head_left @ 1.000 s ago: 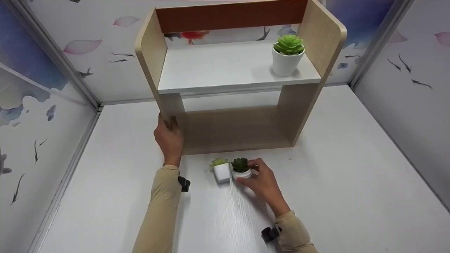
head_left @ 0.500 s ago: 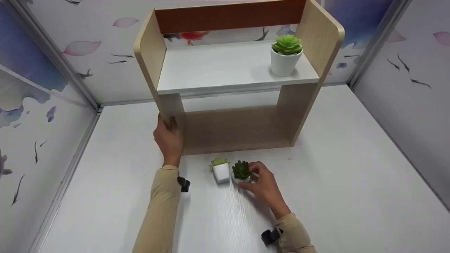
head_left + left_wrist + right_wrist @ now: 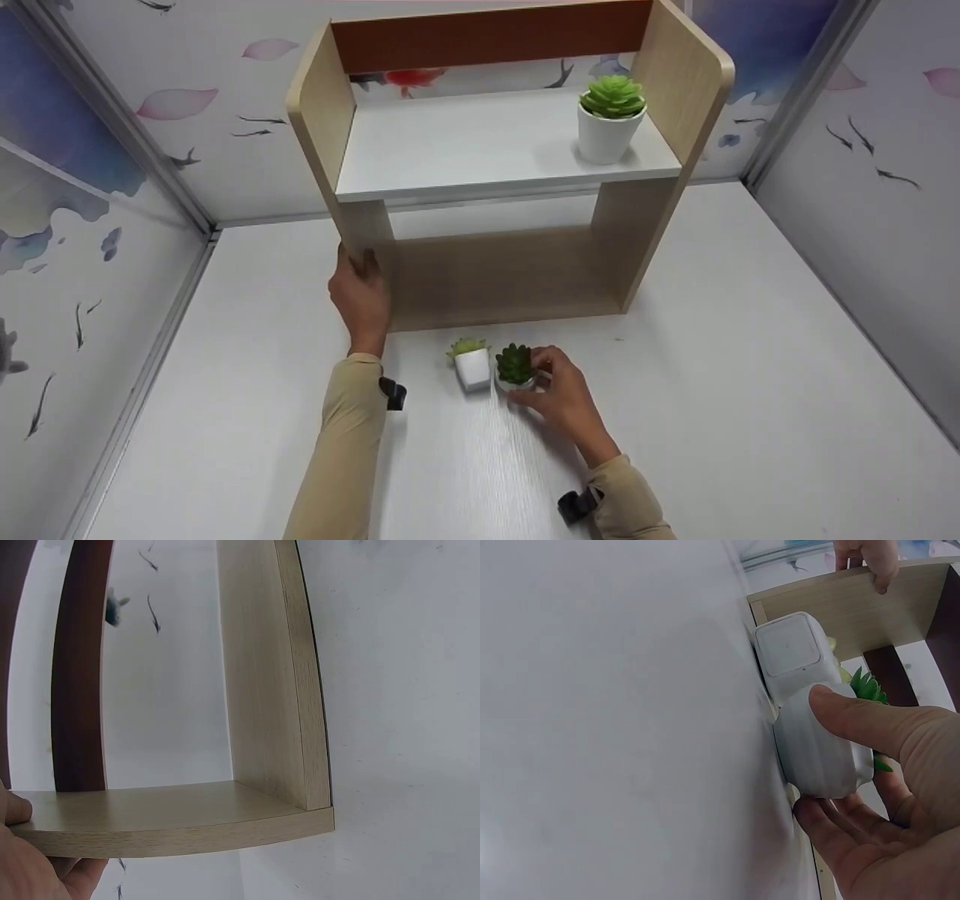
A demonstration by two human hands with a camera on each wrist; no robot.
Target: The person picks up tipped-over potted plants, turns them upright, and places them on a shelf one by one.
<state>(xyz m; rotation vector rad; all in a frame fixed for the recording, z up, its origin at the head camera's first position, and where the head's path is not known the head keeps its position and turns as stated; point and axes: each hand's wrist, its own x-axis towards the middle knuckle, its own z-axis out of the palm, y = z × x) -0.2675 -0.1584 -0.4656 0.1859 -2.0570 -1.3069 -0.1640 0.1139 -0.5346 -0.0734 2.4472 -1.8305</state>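
Observation:
My left hand (image 3: 361, 296) grips the left side panel of a wooden shelf (image 3: 510, 277), thumb on the inner face; the left wrist view shows that panel (image 3: 172, 821) between thumb and fingers. With thumb and fingers, my right hand (image 3: 559, 386) holds a dark green potted succulent (image 3: 515, 364) on the table in front of the shelf. Its round white pot (image 3: 817, 750) shows in the right wrist view. Just left of it, a light green potted succulent (image 3: 472, 367) lies tipped over, the base of its square white pot (image 3: 787, 645) facing the right wrist camera.
A bright green succulent in a white pot (image 3: 609, 127) stands at the right end of the shelf's white upper board (image 3: 465, 142). The white table (image 3: 750, 337) extends to both sides. Printed wall panels (image 3: 90, 300) enclose it left, right and behind.
The dark green succulent has turned more upright and shifted slightly toward me, its leaves now facing up. My right hand moved slightly with it. The left hand has stayed on the shelf panel.

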